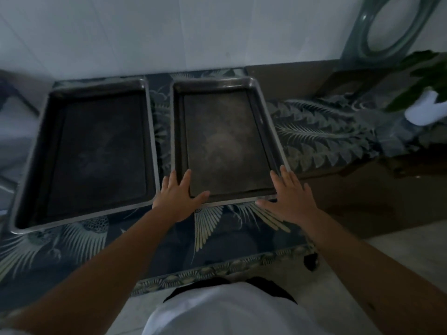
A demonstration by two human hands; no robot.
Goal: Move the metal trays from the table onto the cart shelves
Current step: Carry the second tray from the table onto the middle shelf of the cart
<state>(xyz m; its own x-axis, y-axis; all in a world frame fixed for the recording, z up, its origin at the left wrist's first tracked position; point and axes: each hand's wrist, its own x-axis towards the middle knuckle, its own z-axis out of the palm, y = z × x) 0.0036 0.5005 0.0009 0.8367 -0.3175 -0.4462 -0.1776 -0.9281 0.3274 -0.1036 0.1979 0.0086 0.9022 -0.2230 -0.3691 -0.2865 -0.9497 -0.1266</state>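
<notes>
Two rectangular metal trays lie side by side on the bird-patterned dark tablecloth (217, 240), apart, both near the wall. Larger tray (31, 151) left, smaller tray (262, 97) right. My left hand (180, 197) rests at the smaller tray's near-left corner, my right hand (289, 197) at its near-right corner. A potted green plant in a white pot (420, 110) stands far right.

No readable text anywhere in frame. No labels, brands, numbers or signs on either metal tray (92, 151) (222, 141). The cloth (217, 226) on the counter carries only a feather and bird print, no lettering. The wall at the top of the frame is blank.
</notes>
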